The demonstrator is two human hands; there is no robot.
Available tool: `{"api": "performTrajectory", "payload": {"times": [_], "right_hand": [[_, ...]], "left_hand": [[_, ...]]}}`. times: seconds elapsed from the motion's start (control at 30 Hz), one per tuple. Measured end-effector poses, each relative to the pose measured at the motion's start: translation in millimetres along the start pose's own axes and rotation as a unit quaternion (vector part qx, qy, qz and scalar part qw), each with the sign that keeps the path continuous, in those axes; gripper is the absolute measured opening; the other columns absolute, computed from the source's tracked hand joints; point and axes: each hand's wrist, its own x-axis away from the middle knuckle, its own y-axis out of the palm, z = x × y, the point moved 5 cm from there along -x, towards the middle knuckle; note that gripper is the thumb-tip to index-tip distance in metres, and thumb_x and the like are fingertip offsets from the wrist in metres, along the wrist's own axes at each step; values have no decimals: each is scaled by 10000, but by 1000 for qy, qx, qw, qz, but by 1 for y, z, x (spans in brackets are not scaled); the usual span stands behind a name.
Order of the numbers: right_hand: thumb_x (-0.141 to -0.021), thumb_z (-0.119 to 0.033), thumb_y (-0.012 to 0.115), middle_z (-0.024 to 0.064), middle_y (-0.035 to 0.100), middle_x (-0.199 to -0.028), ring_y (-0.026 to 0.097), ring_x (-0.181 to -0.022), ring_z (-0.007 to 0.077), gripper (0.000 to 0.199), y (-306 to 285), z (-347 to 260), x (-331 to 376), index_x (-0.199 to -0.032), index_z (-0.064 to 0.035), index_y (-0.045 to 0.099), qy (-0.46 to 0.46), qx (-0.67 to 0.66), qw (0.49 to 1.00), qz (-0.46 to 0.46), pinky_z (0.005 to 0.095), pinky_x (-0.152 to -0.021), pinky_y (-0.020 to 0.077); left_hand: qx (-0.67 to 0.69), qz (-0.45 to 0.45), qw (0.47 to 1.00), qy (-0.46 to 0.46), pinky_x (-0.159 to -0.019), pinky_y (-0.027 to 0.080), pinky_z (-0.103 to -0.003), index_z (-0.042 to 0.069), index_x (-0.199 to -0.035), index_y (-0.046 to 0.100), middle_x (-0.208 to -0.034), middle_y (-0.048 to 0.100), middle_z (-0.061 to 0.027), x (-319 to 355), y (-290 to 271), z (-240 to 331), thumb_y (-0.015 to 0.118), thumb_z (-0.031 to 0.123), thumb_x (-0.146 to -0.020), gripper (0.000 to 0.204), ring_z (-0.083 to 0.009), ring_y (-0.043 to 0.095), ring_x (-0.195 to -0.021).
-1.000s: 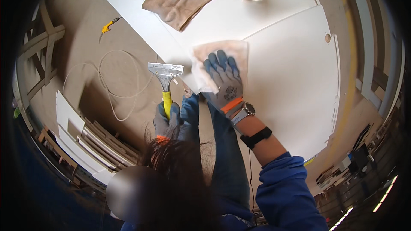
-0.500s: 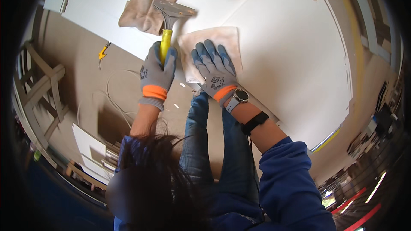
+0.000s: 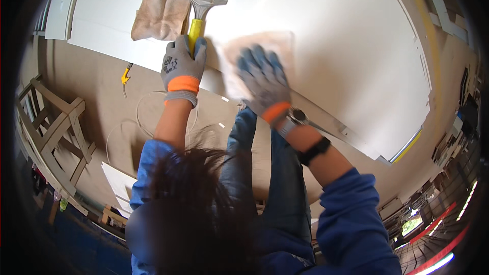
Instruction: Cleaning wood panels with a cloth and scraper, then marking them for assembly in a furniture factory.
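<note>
My left hand [image 3: 183,61], in a grey glove with an orange cuff, grips the yellow handle of a wide-bladed scraper [image 3: 201,7] whose metal blade rests on the large white panel [image 3: 346,46]. My right hand [image 3: 262,79], gloved the same way, presses flat with spread fingers on a beige cloth [image 3: 280,46] lying on the panel near its front edge. A watch and a dark band sit on my right wrist. My hair and blue sleeves fill the lower part of the view.
A second crumpled beige cloth [image 3: 165,2] lies on the panel behind the scraper. On the brown floor to the left are a small yellow tool [image 3: 126,75], a looped white cable [image 3: 147,117], a wooden frame [image 3: 51,127] and white boards [image 3: 119,186].
My left hand carried the scraper from over the floor up onto the white panel. My right hand stayed on the cloth, shifting slightly, and appears blurred now.
</note>
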Motion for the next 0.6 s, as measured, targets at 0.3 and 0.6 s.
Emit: {"api": "performTrajectory", "payload": {"times": [0.3, 0.6], "right_hand": [[-852, -340, 602, 104, 389, -1525, 236, -1474, 284, 618, -24, 8, 21, -1409, -104, 473, 56, 71, 995, -50, 493, -1221, 121], [-853, -294, 561, 62, 282, -1592, 177, -1495, 240, 668, 5, -3, -10, -1479, -131, 396, -41, -10, 996, 76, 440, -1234, 91]], "left_hand": [[17, 36, 998, 42, -831, 494, -468, 46, -1103, 595, -1031, 604, -205, 10, -2, -1, 621, 445, -876, 459, -395, 610, -949], [-35, 205, 963, 174, -930, 458, -461, 15, -1227, 581, -1149, 579, -228, 58, -39, 16, 688, 339, -872, 493, -382, 552, -1087]]}}
